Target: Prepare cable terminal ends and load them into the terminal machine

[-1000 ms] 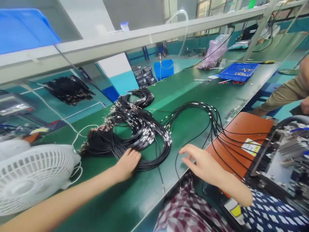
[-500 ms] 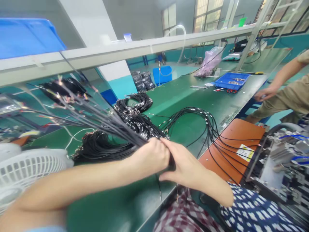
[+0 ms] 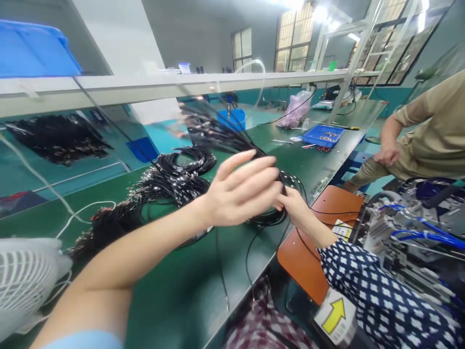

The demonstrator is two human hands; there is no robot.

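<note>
A bundle of thin black cables (image 3: 232,133) slants over the green worktable, its stripped ends up to the left and blurred by motion. My right hand (image 3: 292,206) is closed round the bundle's lower part, its fingers partly hidden. Directly in front of the bundle is my left hand (image 3: 247,191), back toward me and fingers stretched out. Whether its palm touches the cables cannot be seen. Below the hands, loops of the cables (image 3: 267,219) hang near the table's front edge. To the left, coiled black cables with pale connector ends (image 3: 181,182) lie in a pile.
A white fan (image 3: 29,281) stands at the left front. Above the green table (image 3: 174,291) runs a white shelf (image 3: 119,89) bearing a blue bin (image 3: 36,51). A blue tray (image 3: 323,137) holds small parts. Machinery (image 3: 410,228) and a seated person (image 3: 428,126) are at right.
My left hand has gone from a fist round the cables to outstretched fingers. The bundle has swung right and steeper, with my right hand still on it. The camera view has shifted right.
</note>
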